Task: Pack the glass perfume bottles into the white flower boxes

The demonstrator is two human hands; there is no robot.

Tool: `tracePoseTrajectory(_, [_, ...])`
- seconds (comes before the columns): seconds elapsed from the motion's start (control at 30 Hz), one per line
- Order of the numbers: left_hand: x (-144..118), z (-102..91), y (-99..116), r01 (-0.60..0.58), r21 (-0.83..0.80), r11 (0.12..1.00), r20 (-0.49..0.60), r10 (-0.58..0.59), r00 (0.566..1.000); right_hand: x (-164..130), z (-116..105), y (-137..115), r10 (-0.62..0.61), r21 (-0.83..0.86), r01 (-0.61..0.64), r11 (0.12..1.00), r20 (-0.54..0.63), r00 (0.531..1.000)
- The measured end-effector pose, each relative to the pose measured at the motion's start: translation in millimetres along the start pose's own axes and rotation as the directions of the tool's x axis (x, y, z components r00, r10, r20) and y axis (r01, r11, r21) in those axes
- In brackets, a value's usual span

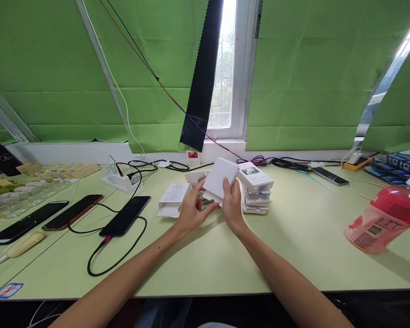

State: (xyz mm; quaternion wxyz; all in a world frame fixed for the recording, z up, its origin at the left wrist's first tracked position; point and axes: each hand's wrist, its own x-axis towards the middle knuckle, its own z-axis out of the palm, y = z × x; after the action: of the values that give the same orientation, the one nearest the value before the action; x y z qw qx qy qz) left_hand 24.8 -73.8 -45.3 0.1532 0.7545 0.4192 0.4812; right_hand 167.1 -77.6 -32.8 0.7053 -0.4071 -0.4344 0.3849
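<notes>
On the table (pixel 208 269) before you, a carton (pixel 174 196) lies left of the box stack (pixel 256 199). Three phones (pixel 125 216) lie farther left, the power strip (pixel 120 180) beyond them; a bottle (pixel 376 225) is to your right, another phone (pixel 330 176) farther back.

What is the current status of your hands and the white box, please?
Right hand holding white box. Left hand at its left edge. Box stack close beside right hand.
</notes>
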Motion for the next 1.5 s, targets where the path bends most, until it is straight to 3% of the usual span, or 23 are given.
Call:
tracePoseTrajectory(0.47, [-3, 0.6, -2, -0.042, -0.072, 0.996, 0.025, 0.044, 0.999, 0, 2, -4, 0.038, 0.106, -0.038, 0.994, -0.001, 0.999])
tracePoseTrajectory(0.93, [-4, -1.5, -8, -0.120, -0.112, 0.986, 0.066, 0.128, 0.990, 0, 1, -2, 0.060, 0.106, -0.060, 0.993, 0.007, 0.998])
tracePoseTrajectory(1.5, [-3, 0.4, 3, -0.030, -0.100, 0.995, 0.058, 0.036, 0.998, -2, 1, -7, 0.102, 0.072, -0.104, 0.992, 0.026, 0.994])
